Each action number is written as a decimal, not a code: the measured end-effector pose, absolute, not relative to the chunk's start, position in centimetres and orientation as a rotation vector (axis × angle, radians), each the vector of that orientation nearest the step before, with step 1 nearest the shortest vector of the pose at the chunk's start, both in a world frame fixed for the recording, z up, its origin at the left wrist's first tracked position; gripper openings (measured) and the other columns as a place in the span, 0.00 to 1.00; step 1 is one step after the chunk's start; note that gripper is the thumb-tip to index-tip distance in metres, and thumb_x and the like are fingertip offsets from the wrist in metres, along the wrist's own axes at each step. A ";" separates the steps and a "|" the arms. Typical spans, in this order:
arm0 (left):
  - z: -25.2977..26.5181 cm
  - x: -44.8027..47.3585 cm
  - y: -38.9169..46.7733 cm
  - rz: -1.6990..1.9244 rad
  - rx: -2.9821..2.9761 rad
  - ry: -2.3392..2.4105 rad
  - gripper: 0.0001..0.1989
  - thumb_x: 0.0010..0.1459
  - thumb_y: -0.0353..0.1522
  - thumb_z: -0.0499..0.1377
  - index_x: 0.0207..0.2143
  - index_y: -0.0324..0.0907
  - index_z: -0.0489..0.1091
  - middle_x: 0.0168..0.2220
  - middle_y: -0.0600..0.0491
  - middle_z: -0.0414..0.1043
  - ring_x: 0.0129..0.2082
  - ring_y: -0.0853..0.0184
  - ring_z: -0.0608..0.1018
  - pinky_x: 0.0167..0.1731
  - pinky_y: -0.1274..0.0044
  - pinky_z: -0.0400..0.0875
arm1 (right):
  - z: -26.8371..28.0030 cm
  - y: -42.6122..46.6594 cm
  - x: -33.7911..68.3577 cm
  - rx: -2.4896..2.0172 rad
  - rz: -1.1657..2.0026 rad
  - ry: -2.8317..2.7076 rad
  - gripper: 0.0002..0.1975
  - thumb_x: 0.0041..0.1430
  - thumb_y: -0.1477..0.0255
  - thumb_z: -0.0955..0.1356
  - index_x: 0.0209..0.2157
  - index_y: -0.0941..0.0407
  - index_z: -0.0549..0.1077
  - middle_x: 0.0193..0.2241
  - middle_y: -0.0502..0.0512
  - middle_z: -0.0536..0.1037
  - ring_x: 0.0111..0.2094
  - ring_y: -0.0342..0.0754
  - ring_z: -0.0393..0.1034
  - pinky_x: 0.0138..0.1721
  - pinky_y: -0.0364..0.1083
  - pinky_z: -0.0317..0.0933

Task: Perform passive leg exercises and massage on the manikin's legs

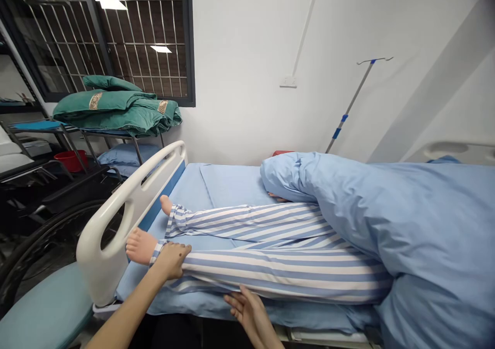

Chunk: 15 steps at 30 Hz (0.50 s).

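Two legs in blue-and-white striped trousers (278, 271) lie stretched out on a bed; the smooth bare foot (141, 246) looks like a manikin's. My left hand (173, 260) is wrapped over the near leg just above the ankle, gripping it through the trouser cloth. Beside the same leg, below the knee, my right hand (249, 308) is turned partly palm up with fingers apart. Its fingertips are by the lower edge of the trousers; whether they touch is hard to tell. A blue quilt (348, 199) covers the upper body, and part of a hand shows under its edge.
The bed's cream footboard (116, 220) rises at the left, with a wheelchair wheel (34, 246) and a pale green round-edged seat (50, 308) beyond it. Green folded bedding (112, 109) is stacked under the window. An IV pole (351, 101) stands behind the bed.
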<state>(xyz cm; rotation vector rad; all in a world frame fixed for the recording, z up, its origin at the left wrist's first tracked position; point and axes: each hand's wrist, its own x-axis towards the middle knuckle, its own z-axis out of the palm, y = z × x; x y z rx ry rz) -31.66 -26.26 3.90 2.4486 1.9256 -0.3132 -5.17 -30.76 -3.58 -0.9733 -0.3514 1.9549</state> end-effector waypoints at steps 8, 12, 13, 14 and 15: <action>0.0 -31.4 -26.8 -0.215 2.394 1.968 0.27 0.40 0.27 0.53 0.47 0.43 0.63 0.42 0.47 0.71 0.41 0.58 0.72 0.42 0.68 0.62 | -4.9 -33.2 -3.5 -1.311 1.773 -0.750 0.29 0.34 0.58 0.74 0.38 0.56 0.65 0.28 0.57 0.78 0.27 0.50 0.72 0.23 0.41 0.56; 0.0 -30.9 -27.2 -0.128 2.345 2.035 0.24 0.42 0.26 0.53 0.46 0.41 0.63 0.42 0.46 0.70 0.43 0.58 0.70 0.46 0.67 0.58 | -3.0 -33.7 -4.2 -1.294 1.777 -1.075 0.24 0.37 0.58 0.72 0.36 0.57 0.69 0.28 0.57 0.77 0.27 0.48 0.70 0.24 0.41 0.55; -0.1 -30.7 -27.4 -0.108 2.325 2.064 0.24 0.43 0.26 0.53 0.46 0.41 0.63 0.43 0.46 0.70 0.43 0.58 0.70 0.48 0.67 0.57 | -2.2 -33.8 -4.8 -1.255 1.792 -1.150 0.23 0.38 0.59 0.72 0.35 0.57 0.70 0.27 0.57 0.77 0.28 0.48 0.70 0.25 0.42 0.55; -0.3 -30.4 -27.6 -0.088 2.303 2.093 0.24 0.44 0.26 0.52 0.47 0.41 0.63 0.43 0.45 0.69 0.44 0.58 0.69 0.49 0.66 0.55 | -1.4 -33.8 -5.5 -1.208 1.800 -1.225 0.21 0.39 0.60 0.72 0.35 0.57 0.71 0.28 0.56 0.77 0.28 0.48 0.69 0.26 0.42 0.56; -0.4 -30.2 -27.8 -0.065 2.279 2.122 0.24 0.45 0.25 0.52 0.48 0.41 0.62 0.44 0.45 0.69 0.45 0.58 0.69 0.50 0.66 0.54 | -0.4 -33.9 -6.5 -1.161 1.790 -1.302 0.20 0.41 0.61 0.72 0.35 0.57 0.71 0.28 0.56 0.77 0.29 0.48 0.69 0.28 0.43 0.57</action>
